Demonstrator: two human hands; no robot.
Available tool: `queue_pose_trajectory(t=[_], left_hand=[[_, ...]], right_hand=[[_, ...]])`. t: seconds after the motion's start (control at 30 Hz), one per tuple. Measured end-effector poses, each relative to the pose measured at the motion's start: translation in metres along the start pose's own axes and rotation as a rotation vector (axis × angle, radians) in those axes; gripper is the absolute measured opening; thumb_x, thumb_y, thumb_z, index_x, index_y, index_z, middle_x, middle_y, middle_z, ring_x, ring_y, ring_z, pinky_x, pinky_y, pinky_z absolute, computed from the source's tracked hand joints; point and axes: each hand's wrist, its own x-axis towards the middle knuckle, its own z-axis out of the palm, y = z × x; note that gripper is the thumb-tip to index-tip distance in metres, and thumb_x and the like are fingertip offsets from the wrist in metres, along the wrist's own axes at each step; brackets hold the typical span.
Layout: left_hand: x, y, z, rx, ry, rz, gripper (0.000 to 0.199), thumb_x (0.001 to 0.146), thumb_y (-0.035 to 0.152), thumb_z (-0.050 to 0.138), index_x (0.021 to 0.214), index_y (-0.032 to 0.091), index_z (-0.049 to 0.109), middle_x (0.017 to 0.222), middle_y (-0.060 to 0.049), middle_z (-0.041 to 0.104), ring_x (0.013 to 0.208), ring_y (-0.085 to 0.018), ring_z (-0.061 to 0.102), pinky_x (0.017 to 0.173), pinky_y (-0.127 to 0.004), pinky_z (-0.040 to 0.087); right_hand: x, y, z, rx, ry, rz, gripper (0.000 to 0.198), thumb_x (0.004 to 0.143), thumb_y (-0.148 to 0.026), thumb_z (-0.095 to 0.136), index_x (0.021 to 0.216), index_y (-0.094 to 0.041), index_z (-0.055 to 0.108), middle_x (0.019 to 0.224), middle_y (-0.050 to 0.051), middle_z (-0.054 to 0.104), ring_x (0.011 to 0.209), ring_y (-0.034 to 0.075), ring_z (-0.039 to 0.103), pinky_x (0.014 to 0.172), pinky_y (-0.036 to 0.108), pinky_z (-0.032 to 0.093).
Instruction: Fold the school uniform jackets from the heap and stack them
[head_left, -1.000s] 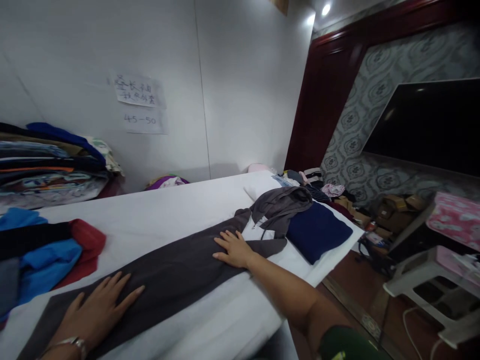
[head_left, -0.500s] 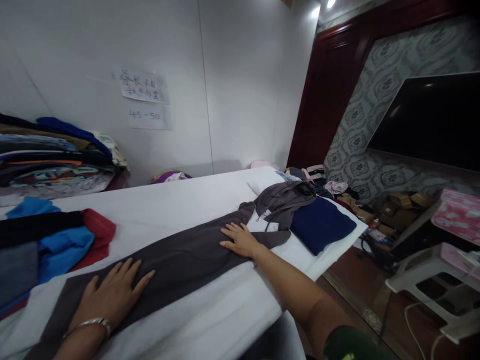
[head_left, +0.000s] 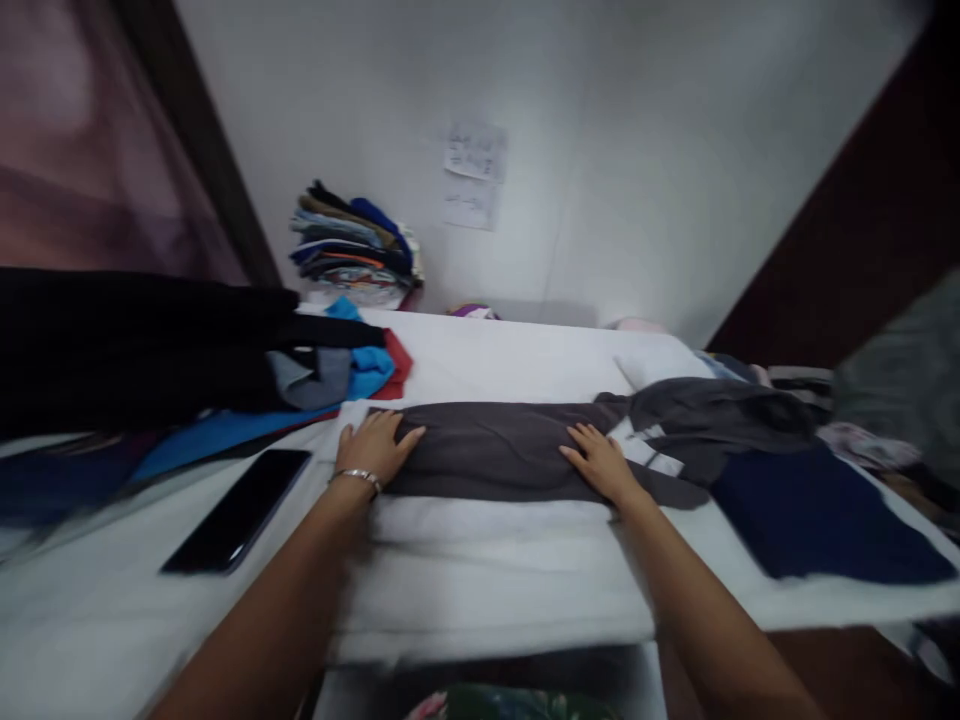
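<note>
A dark grey hooded jacket (head_left: 487,452) lies in a long flat strip across the white-covered table (head_left: 510,570). Its hood end bunches up on the right, with a white patch showing near the neck. My left hand (head_left: 375,446), a silver bracelet at the wrist, rests flat on the strip's left end with fingers spread. Near the neck, my right hand (head_left: 598,462) lies on the cloth, fingers also spread. Beside the hood, a folded navy garment (head_left: 825,520) sits on the table, partly under the grey cloth.
Left of my arm lies a black phone (head_left: 238,512). Blue, red and black clothes (head_left: 371,372) are heaped behind it, next to a large black garment (head_left: 127,345). A stack of folded clothes (head_left: 352,250) stands by the wall, where paper signs (head_left: 472,175) hang.
My view has swung left, bringing the phone and the black garment into sight. Both hands remain spread on the grey jacket, my left near its left end.
</note>
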Motion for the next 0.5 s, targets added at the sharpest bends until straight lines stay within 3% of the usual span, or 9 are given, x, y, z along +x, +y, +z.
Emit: queue_pose_trajectory(t=[0.1,0.2,0.33,0.4,0.5], left_hand=[[0.002,-0.026,-0.011,-0.056,0.006,-0.181,0.052,0.086,0.052,0.036,0.116,0.017,0.058,0.124,-0.014,0.060,0.115,-0.028,0.053,0.094,-0.041,0.040],[0.004,-0.048,-0.015,-0.176,-0.043,-0.330,0.051,0.086,0.049,0.038,0.118,0.016,0.058,0.121,-0.013,0.062,0.112,-0.027,0.056,0.090,-0.034,0.042],[0.005,-0.061,-0.011,-0.254,-0.060,-0.431,0.052,0.084,0.051,0.039,0.118,0.017,0.059,0.122,-0.013,0.062,0.113,-0.027,0.056,0.088,-0.033,0.042],[0.005,-0.063,-0.008,-0.252,-0.061,-0.441,0.050,0.083,0.052,0.041,0.111,0.017,0.062,0.120,-0.014,0.063,0.111,-0.029,0.057,0.086,-0.034,0.042],[0.005,-0.063,-0.002,-0.259,-0.066,-0.449,0.041,0.080,0.050,0.048,0.101,0.019,0.065,0.112,-0.012,0.067,0.105,-0.027,0.060,0.081,-0.032,0.043]], right_hand=[[0.001,0.009,0.010,0.000,0.026,-0.040,0.056,0.090,-0.056,0.036,0.134,-0.023,0.048,0.142,0.009,0.044,0.134,0.027,0.033,0.105,0.048,0.031],[-0.001,0.013,0.013,-0.001,0.118,-0.086,0.056,0.090,-0.056,0.035,0.130,-0.020,0.052,0.138,0.011,0.048,0.132,0.029,0.037,0.105,0.053,0.029],[-0.006,0.011,0.008,0.083,0.279,-0.277,0.054,0.091,-0.054,0.035,0.131,-0.021,0.049,0.140,0.010,0.045,0.134,0.027,0.034,0.108,0.054,0.024],[-0.008,0.008,0.007,0.143,0.236,-0.381,0.054,0.091,-0.053,0.037,0.134,-0.022,0.046,0.143,0.009,0.042,0.135,0.025,0.032,0.108,0.050,0.028],[-0.008,0.002,0.010,0.157,0.092,-0.429,0.052,0.090,-0.052,0.040,0.134,-0.024,0.046,0.143,0.008,0.042,0.134,0.026,0.034,0.107,0.049,0.032]])
